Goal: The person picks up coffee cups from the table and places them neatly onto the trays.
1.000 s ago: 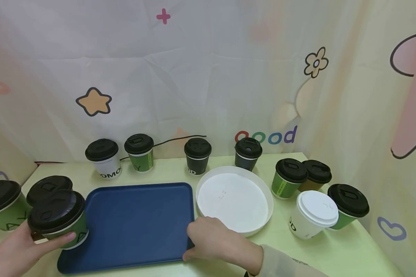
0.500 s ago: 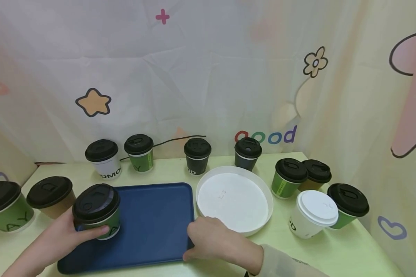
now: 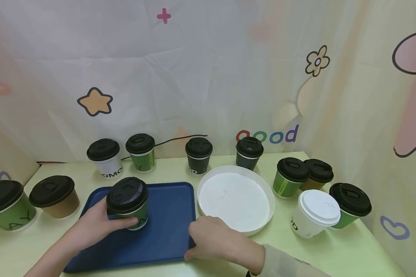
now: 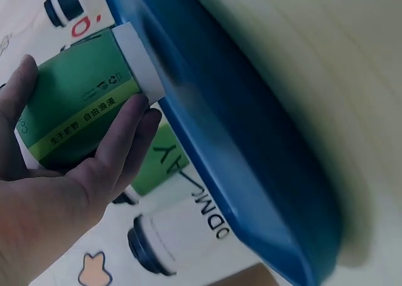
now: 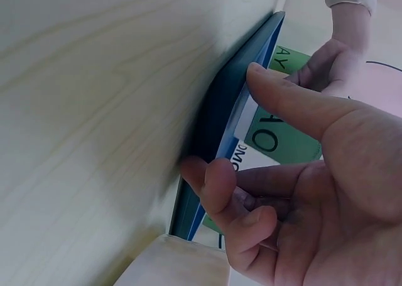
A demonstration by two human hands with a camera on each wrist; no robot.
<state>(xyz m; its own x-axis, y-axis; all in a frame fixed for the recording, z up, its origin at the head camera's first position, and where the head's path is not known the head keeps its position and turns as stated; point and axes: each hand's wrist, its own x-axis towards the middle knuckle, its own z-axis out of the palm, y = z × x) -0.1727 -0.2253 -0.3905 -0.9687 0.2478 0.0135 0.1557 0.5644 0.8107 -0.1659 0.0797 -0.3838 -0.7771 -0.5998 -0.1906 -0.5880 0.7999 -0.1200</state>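
Note:
My left hand (image 3: 93, 225) grips a green paper cup (image 3: 140, 214) with a black lid, thumb on its near side. The cup stands upright over the left-centre of a blue rectangular tray (image 3: 170, 227). Whether its base touches the tray is unclear. In the left wrist view, fingers and thumb span the green cup (image 4: 75, 104) close to the tray's raised rim (image 4: 207, 141). At the tray's right edge, my right hand (image 3: 216, 240) holds the rim. The right wrist view has that hand's thumb and curled fingers about the edge of the tray (image 5: 220, 104).
A round white dish (image 3: 235, 200) adjoins the tray's right side. Lidded cups line the back, including a white cup (image 3: 107, 165) and a dark cup (image 3: 198, 163). A brown cup (image 3: 64, 204) and a green cup (image 3: 12, 215) stand left; several more, one white-lidded (image 3: 310, 217), stand right.
My left hand has carried the green cup rightward, from the tray's left edge to over its middle-left, uncovering the brown cup. The right hand has stayed at the tray's edge.

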